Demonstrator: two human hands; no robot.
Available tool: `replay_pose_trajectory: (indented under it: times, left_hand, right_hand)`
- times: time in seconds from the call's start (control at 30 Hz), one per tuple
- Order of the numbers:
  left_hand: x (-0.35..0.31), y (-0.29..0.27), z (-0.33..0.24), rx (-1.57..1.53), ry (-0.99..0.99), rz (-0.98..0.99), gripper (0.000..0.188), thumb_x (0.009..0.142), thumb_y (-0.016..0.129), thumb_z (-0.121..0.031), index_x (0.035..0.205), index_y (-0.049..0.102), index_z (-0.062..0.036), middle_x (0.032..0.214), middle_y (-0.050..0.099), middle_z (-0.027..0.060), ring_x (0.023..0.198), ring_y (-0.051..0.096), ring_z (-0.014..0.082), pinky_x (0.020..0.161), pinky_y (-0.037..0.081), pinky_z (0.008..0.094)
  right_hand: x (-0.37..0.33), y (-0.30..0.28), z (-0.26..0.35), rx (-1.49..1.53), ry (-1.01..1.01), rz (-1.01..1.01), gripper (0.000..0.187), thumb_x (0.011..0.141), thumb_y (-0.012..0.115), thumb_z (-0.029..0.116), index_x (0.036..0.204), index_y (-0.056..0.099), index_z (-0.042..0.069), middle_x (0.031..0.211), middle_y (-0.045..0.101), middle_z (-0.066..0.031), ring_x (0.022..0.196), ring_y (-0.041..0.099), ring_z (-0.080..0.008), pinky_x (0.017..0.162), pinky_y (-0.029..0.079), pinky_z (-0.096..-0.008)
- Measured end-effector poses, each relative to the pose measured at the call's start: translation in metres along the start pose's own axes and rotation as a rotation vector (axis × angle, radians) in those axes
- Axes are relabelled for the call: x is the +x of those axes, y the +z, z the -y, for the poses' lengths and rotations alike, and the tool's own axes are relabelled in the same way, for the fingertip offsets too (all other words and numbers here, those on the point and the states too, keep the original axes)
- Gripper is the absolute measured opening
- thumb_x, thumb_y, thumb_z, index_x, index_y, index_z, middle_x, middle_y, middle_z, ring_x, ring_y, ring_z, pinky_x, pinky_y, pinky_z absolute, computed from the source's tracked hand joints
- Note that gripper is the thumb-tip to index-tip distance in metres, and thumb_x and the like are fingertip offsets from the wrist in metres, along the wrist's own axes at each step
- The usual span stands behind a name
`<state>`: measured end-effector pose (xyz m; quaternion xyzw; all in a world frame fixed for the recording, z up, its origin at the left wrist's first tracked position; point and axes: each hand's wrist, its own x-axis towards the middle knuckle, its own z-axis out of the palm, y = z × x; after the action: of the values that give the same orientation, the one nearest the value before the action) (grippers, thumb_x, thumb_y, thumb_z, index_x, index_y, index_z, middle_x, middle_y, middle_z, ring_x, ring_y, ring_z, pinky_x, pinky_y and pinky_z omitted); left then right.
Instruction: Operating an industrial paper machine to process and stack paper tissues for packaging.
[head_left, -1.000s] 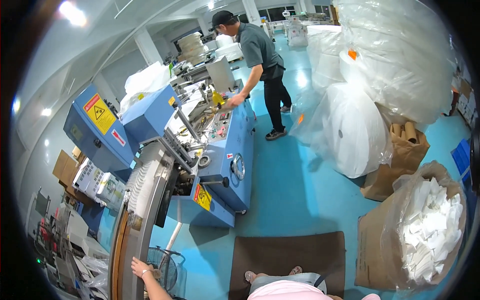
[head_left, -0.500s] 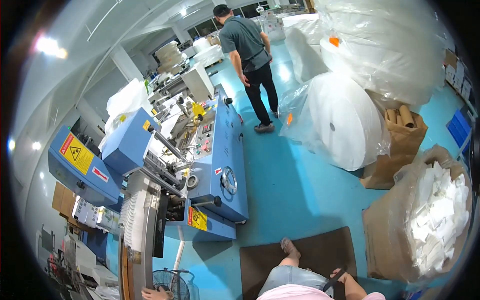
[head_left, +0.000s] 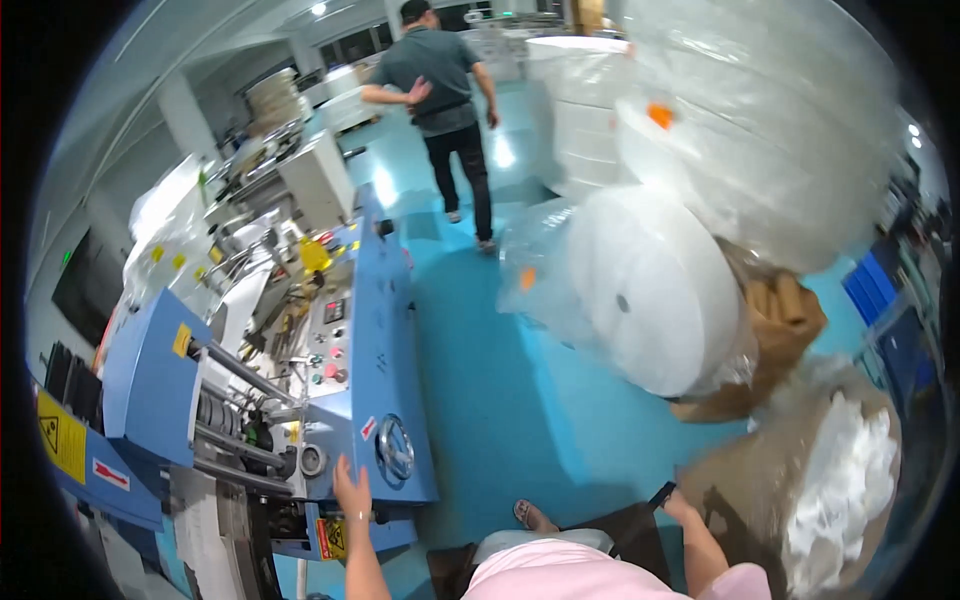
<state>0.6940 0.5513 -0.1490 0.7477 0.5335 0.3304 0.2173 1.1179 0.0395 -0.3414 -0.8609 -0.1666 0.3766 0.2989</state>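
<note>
My left hand (head_left: 352,488) is raised beside the near end of a blue machine (head_left: 372,340), its fingers stretched out and holding nothing. The nearest parts are a round metal fitting (head_left: 313,460) and a spoked handwheel (head_left: 395,447) on the machine's side; I cannot tell whether the hand touches the machine. Low on the right, my right hand (head_left: 682,506) is closed around a dark, narrow object (head_left: 662,494), whose kind I cannot make out. That hand is close to a large brown box (head_left: 740,480) heaped with white scraps (head_left: 845,490).
A person (head_left: 430,75) is in the aisle ahead, back turned. On the right lie a big white roll (head_left: 650,290) in plastic, wrapped stacks (head_left: 760,130) and a brown paper bag (head_left: 785,320). A dark mat (head_left: 640,545) is underfoot.
My left hand has come up from the fan and white stack to the machine's near end. The view has shifted forward along the machine. The other person has walked farther off, one arm now behind the back.
</note>
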Motion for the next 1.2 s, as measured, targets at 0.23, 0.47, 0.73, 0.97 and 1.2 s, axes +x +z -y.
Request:
replay_pose_trajectory:
  times: [0.23, 0.47, 0.73, 0.97, 1.2]
  left_hand:
    - [0.172, 0.123, -0.053, 0.167, 0.065, 0.033, 0.059, 0.076, 0.063, -0.021, 0.125, 0.038, 0.0019, 0.117, 0.046, 0.0222, 0.108, 0.045, 0.0372, 0.091, 0.038, 0.0407]
    - [0.288, 0.154, -0.008, 0.612, -0.345, 0.010, 0.068, 0.074, 0.062, -0.040, 0.130, 0.037, -0.0094, 0.116, 0.044, 0.0279, 0.106, 0.045, 0.0399, 0.089, 0.039, 0.0439]
    - [0.341, 0.176, 0.002, 0.787, -0.853, 0.140, 0.078, 0.071, 0.050, -0.066, 0.133, 0.034, -0.0203, 0.124, 0.037, 0.0295, 0.116, 0.038, 0.0388, 0.097, 0.031, 0.0429]
    - [0.382, 0.187, -0.026, 0.753, -1.005, 0.063, 0.084, 0.070, 0.051, -0.066, 0.137, 0.025, -0.0219, 0.115, 0.050, 0.0256, 0.103, 0.053, 0.0358, 0.087, 0.039, 0.0467]
    - [0.406, 0.180, -0.020, 0.751, -1.036, 0.388, 0.084, 0.069, 0.054, -0.062, 0.137, 0.027, -0.0205, 0.121, 0.050, 0.0197, 0.114, 0.047, 0.0361, 0.093, 0.033, 0.0551]
  right_hand:
    - [0.032, 0.048, -0.100, 0.043, 0.324, -0.032, 0.016, 0.071, 0.061, 0.017, 0.061, 0.059, 0.005, 0.065, 0.057, -0.0098, 0.057, 0.055, -0.0183, 0.047, 0.045, -0.0332]
    - [0.148, 0.083, -0.064, -0.641, -0.472, 0.326, 0.018, 0.069, 0.059, 0.024, 0.069, 0.062, 0.006, 0.071, 0.060, -0.0105, 0.062, 0.057, -0.0241, 0.054, 0.045, -0.0396]
    - [0.424, -0.064, 0.132, -0.497, -0.190, 0.481, 0.025, 0.069, 0.065, 0.023, 0.080, 0.061, 0.001, 0.066, 0.062, -0.0092, 0.053, 0.056, -0.0220, 0.050, 0.046, -0.0376]
    - [0.530, -0.099, 0.437, -0.251, -0.344, -0.051, 0.035, 0.078, 0.056, 0.020, 0.108, 0.056, 0.002, 0.087, 0.062, -0.0142, 0.080, 0.059, -0.0249, 0.072, 0.047, -0.0349]
    - [0.557, -0.040, 0.470, -0.222, -0.370, 0.282, 0.039, 0.078, 0.061, 0.025, 0.111, 0.055, 0.006, 0.098, 0.061, -0.0113, 0.093, 0.057, -0.0240, 0.080, 0.045, -0.0343]
